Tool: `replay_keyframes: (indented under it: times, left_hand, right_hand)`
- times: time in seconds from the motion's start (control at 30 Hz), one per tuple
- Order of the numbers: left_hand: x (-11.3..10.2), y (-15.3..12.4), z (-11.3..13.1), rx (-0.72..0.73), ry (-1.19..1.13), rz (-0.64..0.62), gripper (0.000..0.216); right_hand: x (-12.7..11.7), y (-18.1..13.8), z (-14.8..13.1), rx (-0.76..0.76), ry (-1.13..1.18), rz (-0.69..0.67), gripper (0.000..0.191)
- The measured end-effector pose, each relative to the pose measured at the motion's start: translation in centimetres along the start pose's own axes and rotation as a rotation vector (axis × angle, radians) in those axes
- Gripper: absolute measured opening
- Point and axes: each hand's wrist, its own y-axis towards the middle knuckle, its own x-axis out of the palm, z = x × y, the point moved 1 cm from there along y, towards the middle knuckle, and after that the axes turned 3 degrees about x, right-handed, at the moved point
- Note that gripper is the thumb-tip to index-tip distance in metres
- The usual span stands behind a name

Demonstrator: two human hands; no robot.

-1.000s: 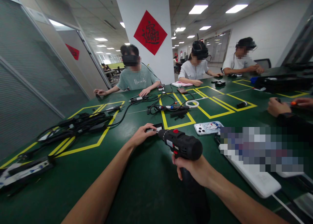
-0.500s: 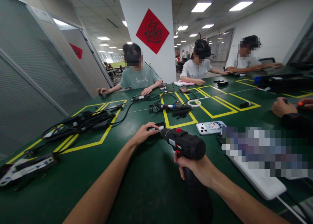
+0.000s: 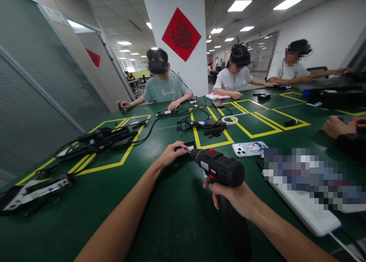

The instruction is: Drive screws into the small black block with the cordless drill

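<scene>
My right hand [image 3: 228, 193] is wrapped around the handle of a black cordless drill [image 3: 219, 166] with red buttons. The drill points away and to the left, its chuck close to my left fingertips. My left hand [image 3: 173, 154] is closed in a pinch at the drill's tip, beside a small black open box [image 3: 189, 145] with something pale inside. What the left fingers pinch is too small to make out. Both hands are above the dark green table [image 3: 160, 216].
A phone in a patterned case [image 3: 249, 149] and a white power bank-like block [image 3: 317, 218] are on the right. Black cables [image 3: 105, 138] lie tangled on the left, with more cables [image 3: 206, 123] ahead. Several people sit around the table; one person's hand [image 3: 336, 127] is at the right.
The whole view has shifted slightly to the right. My hands, the drill and the small box keep nearly the same positions relative to each other.
</scene>
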Motion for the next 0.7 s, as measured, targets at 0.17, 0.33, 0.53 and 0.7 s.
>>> replay_keyframes:
  times: [0.17,0.33,0.53,0.7]
  left_hand:
    - [0.0,0.1,0.0,-0.002,-0.026,0.006,0.030]
    - [0.0,0.1,0.0,0.008,-0.057,0.004,0.028]
    - [0.0,0.2,0.1,-0.019,-0.053,0.003,0.032]
    - [-0.1,0.2,-0.1,-0.022,-0.069,0.002,0.031]
  right_hand:
    - [-0.4,-0.7,-0.7,-0.010,-0.009,-0.018,0.023]
    - [-0.9,-1.5,-1.5,0.087,-0.013,-0.032,0.015]
    - [-0.5,-1.3,-1.2,0.135,-0.028,-0.023,0.017]
    - [-0.4,-0.9,-0.8,0.177,-0.034,-0.013,0.014]
